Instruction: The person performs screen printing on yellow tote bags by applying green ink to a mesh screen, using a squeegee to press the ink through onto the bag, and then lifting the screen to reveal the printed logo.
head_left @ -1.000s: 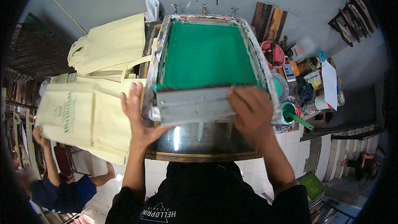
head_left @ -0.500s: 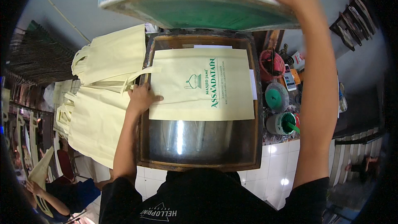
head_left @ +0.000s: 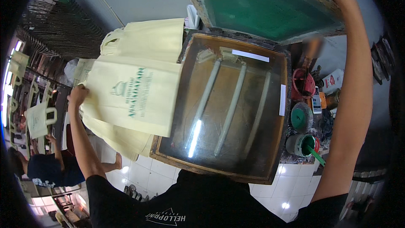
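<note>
My left hand [head_left: 78, 95] grips the edge of a cream tote bag [head_left: 130, 97] with a green print, holding it out to the left, over a pile of similar bags [head_left: 126, 141]. My right hand is up at the top edge, mostly out of view, with its forearm [head_left: 352, 84] raised to the wooden printing frame with green mesh [head_left: 265, 4], which is tilted up. Below the frame lies a glass-topped light table [head_left: 230, 105] with tube lamps under the glass; nothing lies on the glass.
Unprinted cream bags [head_left: 149, 40] lie behind the table's left side. Paint tubs with green ink [head_left: 303, 143] and a red tub [head_left: 304, 83] stand to the right of the table. Another person [head_left: 46, 166] holds a bag at lower left. A wire rack [head_left: 63, 29] is at upper left.
The screen frame was lifted off the table by my right hand. My left hand pulled the printed bag off the glass and moved it left over the pile.
</note>
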A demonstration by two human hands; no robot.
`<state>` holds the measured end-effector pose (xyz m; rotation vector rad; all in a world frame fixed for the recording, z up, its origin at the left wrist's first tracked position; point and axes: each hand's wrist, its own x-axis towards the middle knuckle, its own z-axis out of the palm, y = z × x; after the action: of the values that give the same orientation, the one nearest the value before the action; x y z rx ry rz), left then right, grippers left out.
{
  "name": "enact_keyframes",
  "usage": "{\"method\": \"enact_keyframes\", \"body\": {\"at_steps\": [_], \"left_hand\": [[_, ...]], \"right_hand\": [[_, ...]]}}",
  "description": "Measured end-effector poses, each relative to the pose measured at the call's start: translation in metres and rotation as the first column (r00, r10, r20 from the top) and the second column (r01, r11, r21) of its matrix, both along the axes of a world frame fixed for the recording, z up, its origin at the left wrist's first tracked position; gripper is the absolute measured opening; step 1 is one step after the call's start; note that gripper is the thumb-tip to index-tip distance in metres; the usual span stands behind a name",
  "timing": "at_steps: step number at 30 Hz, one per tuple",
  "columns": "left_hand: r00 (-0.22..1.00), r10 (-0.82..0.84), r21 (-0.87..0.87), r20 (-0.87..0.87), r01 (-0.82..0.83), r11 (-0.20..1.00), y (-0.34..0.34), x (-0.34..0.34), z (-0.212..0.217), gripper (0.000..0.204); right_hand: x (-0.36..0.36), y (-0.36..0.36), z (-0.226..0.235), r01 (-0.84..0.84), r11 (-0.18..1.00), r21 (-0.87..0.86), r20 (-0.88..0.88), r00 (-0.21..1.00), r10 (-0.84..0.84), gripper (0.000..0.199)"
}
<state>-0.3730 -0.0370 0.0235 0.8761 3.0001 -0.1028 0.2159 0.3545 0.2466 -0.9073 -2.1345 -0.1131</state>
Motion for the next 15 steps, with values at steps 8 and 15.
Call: {"method": "enact_keyframes", "body": {"at_steps": [8,15], "left_hand": [[0.945,-0.296,0.346,-0.140,0.327,0.879,0.101,0.013,-0.129,0.064],[0.621,-0.747,0.136,-0.238,0.783,0.607,0.237,0.159,-0.184,0.048]], "right_hand": [[0.001,-0.006,0.000,0.065,0.998,0.000,0.024,0.998,-0.065,0.027],[-0.008,-0.014,0.000,0.033,0.994,-0.102,-0.038,0.999,-0.037,0.024]]}}
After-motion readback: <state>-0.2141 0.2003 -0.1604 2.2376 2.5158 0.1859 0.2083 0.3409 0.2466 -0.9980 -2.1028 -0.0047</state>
